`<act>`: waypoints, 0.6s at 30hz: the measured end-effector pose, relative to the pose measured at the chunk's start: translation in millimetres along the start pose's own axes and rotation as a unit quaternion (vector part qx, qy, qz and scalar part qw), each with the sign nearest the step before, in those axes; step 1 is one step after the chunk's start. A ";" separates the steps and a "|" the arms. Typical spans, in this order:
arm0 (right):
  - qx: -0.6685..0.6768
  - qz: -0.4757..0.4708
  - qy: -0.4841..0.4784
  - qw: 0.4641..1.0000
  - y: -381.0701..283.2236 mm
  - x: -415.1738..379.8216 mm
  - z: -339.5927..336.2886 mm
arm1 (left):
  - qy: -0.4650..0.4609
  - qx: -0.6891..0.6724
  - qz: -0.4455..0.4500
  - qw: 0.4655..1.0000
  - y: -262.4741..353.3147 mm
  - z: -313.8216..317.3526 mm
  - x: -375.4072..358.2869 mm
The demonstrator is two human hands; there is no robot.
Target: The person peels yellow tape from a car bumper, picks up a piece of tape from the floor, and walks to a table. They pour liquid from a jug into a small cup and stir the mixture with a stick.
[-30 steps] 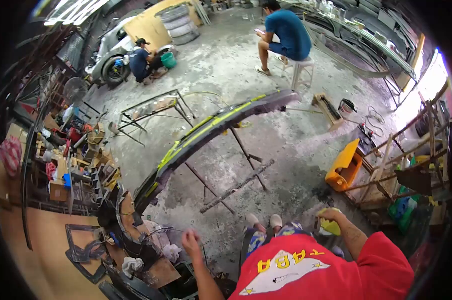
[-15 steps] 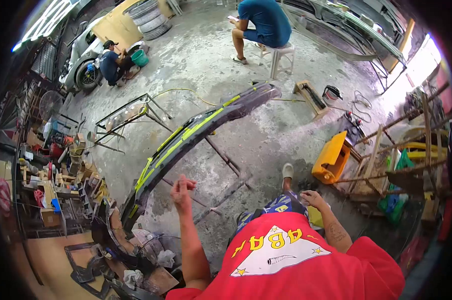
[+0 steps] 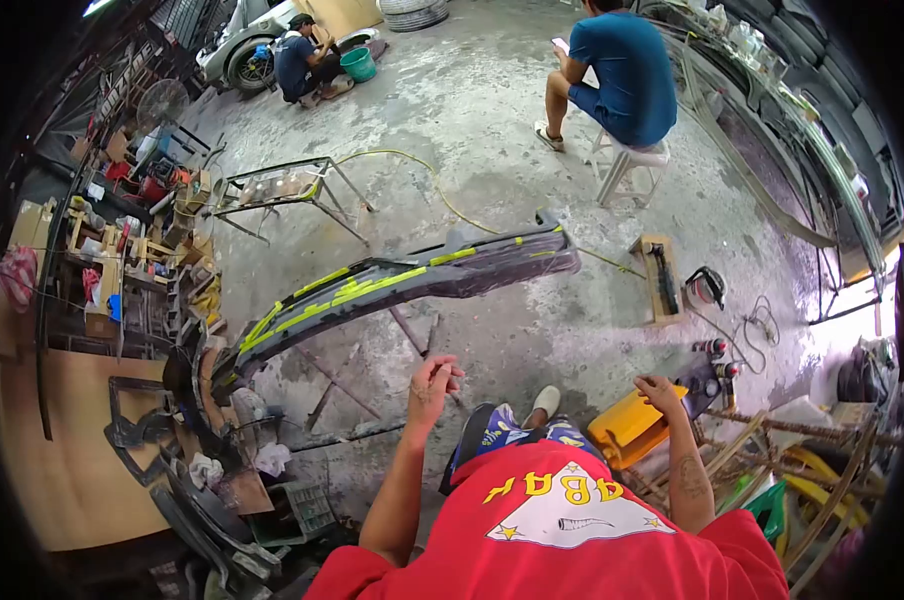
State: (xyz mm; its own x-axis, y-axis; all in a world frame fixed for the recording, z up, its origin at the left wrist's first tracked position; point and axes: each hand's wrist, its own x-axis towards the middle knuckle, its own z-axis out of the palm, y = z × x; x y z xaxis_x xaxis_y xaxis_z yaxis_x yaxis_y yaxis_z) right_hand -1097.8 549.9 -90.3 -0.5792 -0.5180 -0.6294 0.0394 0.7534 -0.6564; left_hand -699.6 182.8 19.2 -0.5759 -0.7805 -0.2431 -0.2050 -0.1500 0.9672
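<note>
A long dark curved panel with yellow-green tape strips (image 3: 402, 285) rests across a metal stand (image 3: 332, 385) in front of me. Just below the panel's lower edge is my left hand (image 3: 435, 380), raised and apart from it, its fingers curled together; whether something small is between them cannot be seen. My right hand (image 3: 658, 393) hangs to the right, over a yellow-orange casing (image 3: 637, 430), its fingers loosely bent and apart with nothing in them. Whether it touches the casing is unclear.
One person (image 3: 622, 75) sits on a white stool (image 3: 632, 160) at the upper right; another (image 3: 307, 65) crouches by a wheel and green bucket (image 3: 359, 65). A metal frame (image 3: 282, 190) stands beyond the panel. Cluttered parts lie left; a wooden block (image 3: 659, 280) and a cable (image 3: 762, 330) lie right.
The view has turned, so the panel lies flatter across it. My left hand appears further right and my right hand is now held out over the yellow-orange casing.
</note>
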 end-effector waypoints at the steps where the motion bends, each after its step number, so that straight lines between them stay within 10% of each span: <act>1: 0.006 -0.015 0.008 1.000 -12.2 12.2 -12.0 | 0.003 -0.003 0.000 1.000 2.6 17.2 9.0; 18: -0.145 -0.118 -0.154 0.970 -120.2 202.6 -101.6 | -0.063 0.025 -0.078 0.995 -1.3 197.4 227.2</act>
State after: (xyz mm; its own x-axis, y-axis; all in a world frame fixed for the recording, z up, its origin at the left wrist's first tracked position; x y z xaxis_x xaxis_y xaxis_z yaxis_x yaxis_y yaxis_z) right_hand -1302.5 395.5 -96.7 -0.2708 -0.7527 -0.6001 -0.3212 0.6583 -0.6808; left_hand -986.4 125.5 -51.9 -0.6286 -0.6672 -0.3997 -0.3370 -0.2295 0.9131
